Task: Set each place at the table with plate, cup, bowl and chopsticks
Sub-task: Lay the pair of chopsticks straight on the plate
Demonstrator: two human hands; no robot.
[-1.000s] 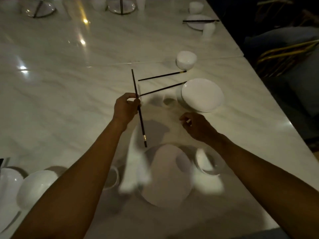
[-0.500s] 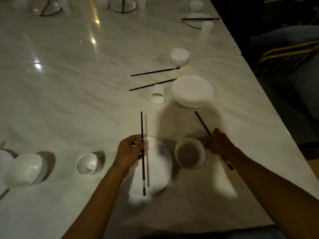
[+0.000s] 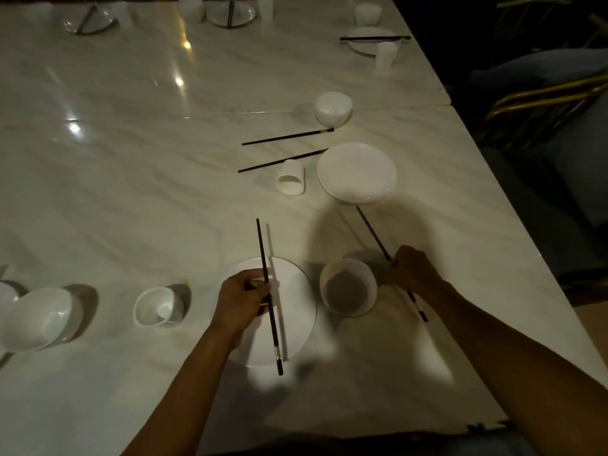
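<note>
The left hand [image 3: 245, 299] has its grip pinched around one dark chopstick [image 3: 268, 294] near the middle of its length, holding it over the plate [image 3: 296, 311] so the stick runs from 12 o'clock to 6 o'clock across it; whether the stick touches the plate cannot be told. The right hand [image 3: 409, 269] has its grip closed on a second chopstick [image 3: 373, 232], which slants from 11 o'clock towards 5 o'clock just beside the bowl [image 3: 348, 287] at the plate's 3 o'clock. A small cup [image 3: 158, 306] lies tipped on the desk [image 3: 131, 192] at the plate's 9 o'clock. Further out, at 1 o'clock, another place has a plate, a fallen cup, a bowl and two loose sticks, not yet tidy. The chopsticks look light, stiff and slick, likely to roll on the glossy desk, so a mid-length pinch suits them; the white crockery looks fragile and wants setting down gently.
</note>
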